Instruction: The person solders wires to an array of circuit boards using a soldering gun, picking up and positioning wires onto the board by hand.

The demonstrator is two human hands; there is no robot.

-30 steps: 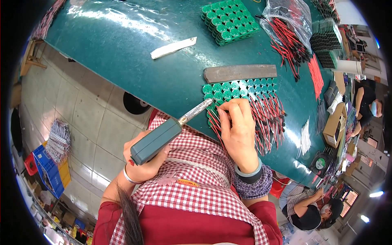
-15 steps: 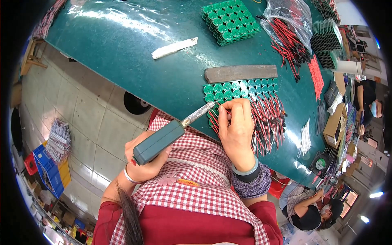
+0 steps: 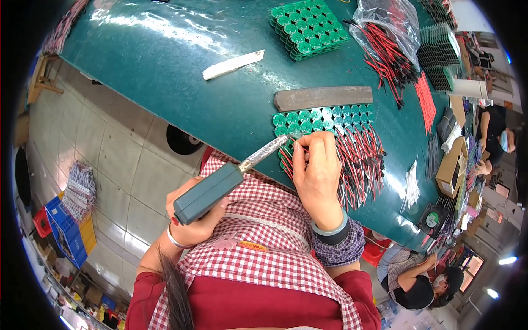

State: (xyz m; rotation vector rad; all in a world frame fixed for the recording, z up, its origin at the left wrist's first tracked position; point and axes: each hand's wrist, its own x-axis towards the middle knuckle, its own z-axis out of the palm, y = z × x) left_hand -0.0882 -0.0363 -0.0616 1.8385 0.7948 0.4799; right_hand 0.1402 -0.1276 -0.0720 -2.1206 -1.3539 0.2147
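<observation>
My left hand [image 3: 190, 230] is wrapped round the dark green handle of a soldering iron [image 3: 208, 195]. Its metal barrel slants up and right, the tip at the left end of a panel of round green circuit boards [image 3: 304, 116]. Close by that tip, the fingers of my right hand [image 3: 320, 179] are pinched on what looks like a thin wire, mostly hidden by the fingers. Red, black and white wires [image 3: 360, 165] hang from the panel's near rows, to the right of and beneath my right hand. A flat dark bar [image 3: 324, 98] lies along the panel's far edge.
A stack of green board panels [image 3: 309, 30] stands farther back. Right of it lie a clear bag [image 3: 388, 27] and bundled red-black wires [image 3: 388, 60]. A white strip [image 3: 234, 64] rests on the green table [image 3: 148, 66]. Co-workers [image 3: 412, 283] sit at the right.
The soldering iron's handle has shifted slightly left and down with my left hand, and its tip has drawn a little left. My right hand stays almost in place.
</observation>
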